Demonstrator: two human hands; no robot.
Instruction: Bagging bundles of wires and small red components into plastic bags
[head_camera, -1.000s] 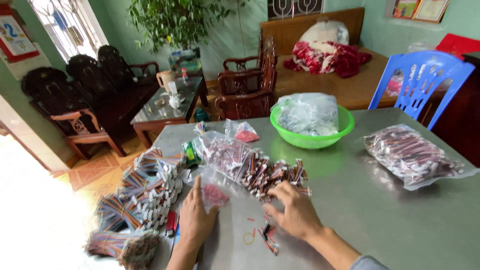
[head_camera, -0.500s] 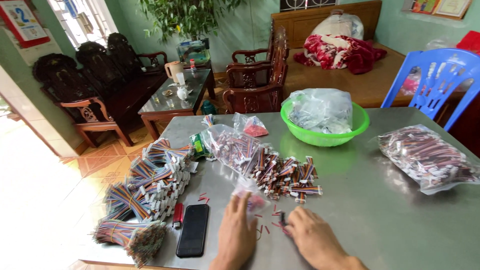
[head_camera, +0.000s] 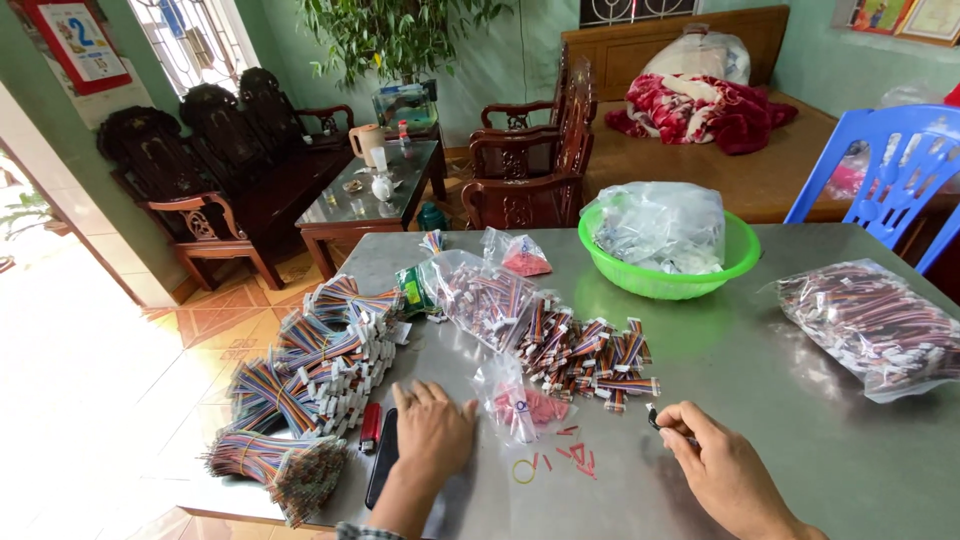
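One small dark piece (head_camera: 652, 415) is pinched between the fingertips of the right hand (head_camera: 722, 470) in the lower right of the frame, just below the loose pile of short multicoloured wire pieces (head_camera: 585, 355), so the step looks like picking single parts. The left hand (head_camera: 433, 430) lies flat and open on the grey table (head_camera: 800, 420) at lower centre, touching a small clear bag of red pieces (head_camera: 520, 403) with a dark phone (head_camera: 381, 470) just left. The next move probably needs a fine, steady grip, because the piece is tiny.

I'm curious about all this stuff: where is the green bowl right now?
In the head view, the green bowl sits on the far right part of the metal table, holding a clear bag, just in front of the blue chair.
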